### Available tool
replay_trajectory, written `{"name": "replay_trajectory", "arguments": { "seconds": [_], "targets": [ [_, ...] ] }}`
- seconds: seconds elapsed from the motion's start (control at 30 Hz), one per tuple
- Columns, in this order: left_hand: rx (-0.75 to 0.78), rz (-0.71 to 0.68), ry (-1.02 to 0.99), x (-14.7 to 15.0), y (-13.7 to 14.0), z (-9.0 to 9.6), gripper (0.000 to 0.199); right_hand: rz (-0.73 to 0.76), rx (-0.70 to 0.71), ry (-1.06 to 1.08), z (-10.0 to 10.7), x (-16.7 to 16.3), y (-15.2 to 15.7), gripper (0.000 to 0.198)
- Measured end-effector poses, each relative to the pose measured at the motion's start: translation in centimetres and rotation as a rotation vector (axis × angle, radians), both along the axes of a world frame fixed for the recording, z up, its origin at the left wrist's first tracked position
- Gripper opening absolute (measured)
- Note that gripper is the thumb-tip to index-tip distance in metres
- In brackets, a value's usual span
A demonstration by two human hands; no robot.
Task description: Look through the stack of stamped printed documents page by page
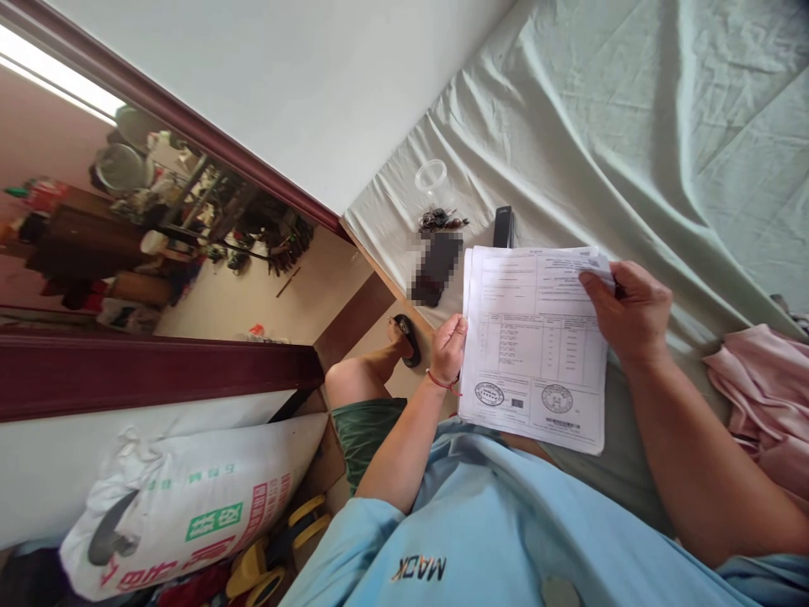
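A stack of printed papers point(534, 346), bearing tables, round stamps and a barcode, is held up in front of my body. My left hand point(448, 347) is closed on the left edge of the stack. At the upper right corner my right hand point(632, 308) pinches the sheets, thumb on top and the fingers behind. Beyond the papers, on the bed, lie a slim black case-like object point(504, 226), a dark blurred-out item point(436, 268), a tangle of dark small things point(442, 219) and a clear plastic tub point(431, 179).
A light green sheet point(600, 143) covers the bed. Pink cloth point(768, 396) lies at right. Lower left stands a white printed sack point(208, 497) beside yellow-and-black objects point(256, 577). Through a dark red-framed doorway point(158, 379) shows a cluttered room.
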State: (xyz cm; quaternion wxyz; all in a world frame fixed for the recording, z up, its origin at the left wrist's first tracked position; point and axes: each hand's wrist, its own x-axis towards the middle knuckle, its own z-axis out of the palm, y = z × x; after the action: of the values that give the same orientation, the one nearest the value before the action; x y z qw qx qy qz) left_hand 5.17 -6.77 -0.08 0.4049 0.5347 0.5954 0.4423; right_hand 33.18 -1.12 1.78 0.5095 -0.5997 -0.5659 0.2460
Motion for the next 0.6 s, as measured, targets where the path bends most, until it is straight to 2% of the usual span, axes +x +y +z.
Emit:
{"name": "replay_trajectory", "arguments": {
  "seconds": [0.37,0.6],
  "targets": [
    [0.018,0.0,-0.006,0.2,-0.2,0.2,0.056,0.012,0.018,-0.003,0.1,-0.4,0.0,0.016],
    [0.056,0.031,0.151,0.3,-0.3,0.4,0.055,-0.003,-0.037,-0.005,-0.8,-0.5,-0.1,0.016]
  ]
}}
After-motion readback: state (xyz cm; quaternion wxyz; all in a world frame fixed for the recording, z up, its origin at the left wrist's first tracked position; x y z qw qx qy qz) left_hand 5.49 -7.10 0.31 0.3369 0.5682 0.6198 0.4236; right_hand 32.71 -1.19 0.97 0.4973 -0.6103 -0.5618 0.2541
